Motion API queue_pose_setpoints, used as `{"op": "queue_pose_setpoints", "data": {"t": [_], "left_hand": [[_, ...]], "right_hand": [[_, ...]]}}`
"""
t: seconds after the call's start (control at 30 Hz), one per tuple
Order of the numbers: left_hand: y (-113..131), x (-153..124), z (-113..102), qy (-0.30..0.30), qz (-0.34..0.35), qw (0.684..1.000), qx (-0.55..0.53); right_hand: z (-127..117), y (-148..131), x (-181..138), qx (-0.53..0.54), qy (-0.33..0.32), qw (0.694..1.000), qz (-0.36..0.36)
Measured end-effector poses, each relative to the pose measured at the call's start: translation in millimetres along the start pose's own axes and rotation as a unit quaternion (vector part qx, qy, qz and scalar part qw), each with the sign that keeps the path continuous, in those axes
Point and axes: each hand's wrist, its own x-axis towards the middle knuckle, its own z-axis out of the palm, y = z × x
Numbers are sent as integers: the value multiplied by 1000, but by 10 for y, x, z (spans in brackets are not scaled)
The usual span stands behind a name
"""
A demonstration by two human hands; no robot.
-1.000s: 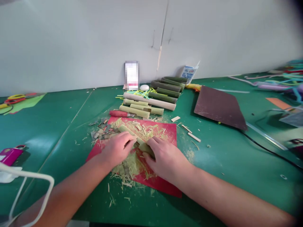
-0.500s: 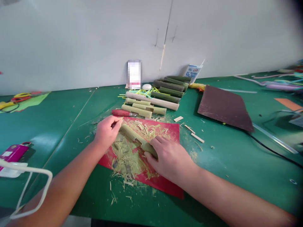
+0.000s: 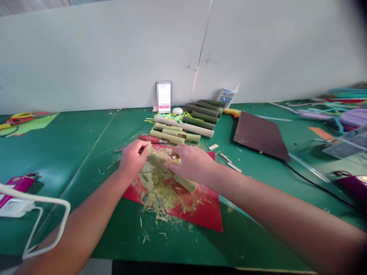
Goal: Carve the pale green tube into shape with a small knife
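On the red mat (image 3: 210, 212) lies a pale bamboo tube (image 3: 185, 183), with its middle hidden beneath my right hand (image 3: 193, 160). That hand hovers over or touches the tube; thumb and fingers are apart, with nothing visible gripped. My left hand (image 3: 133, 156) is closed in a pinch beside the tube's far left end. A small pale bit shows at its fingertips, too small to name. Bamboo shavings (image 3: 160, 202) cover much of the mat. A red-handled carving knife (image 3: 149, 139) rests just beyond my left hand.
Behind the mat several bamboo tubes (image 3: 197, 129) lie in a row. A phone (image 3: 164, 97) leans on the wall near a white oval object (image 3: 177, 110). Right of them is a dark brown board (image 3: 259, 133). A white cable frame (image 3: 61, 225) crosses the lower left.
My right hand has slid off the tube's near end toward its middle, uncovering that end. My left hand keeps its pinch. The camera view has shifted slightly.
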Motion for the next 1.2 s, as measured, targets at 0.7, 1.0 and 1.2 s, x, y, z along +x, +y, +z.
{"op": "queue_pose_setpoints", "data": {"t": [0.7,1.0,1.2], "left_hand": [[-65,6,-8,82,63,995,2],[-52,10,21,94,85,992,-10],[-36,14,34,83,84,993,-15]], "right_hand": [[-266,-88,267,177,141,974,5],[-479,158,157,308,290,906,-17],[-423,248,98,310,331,891,-23]]}}
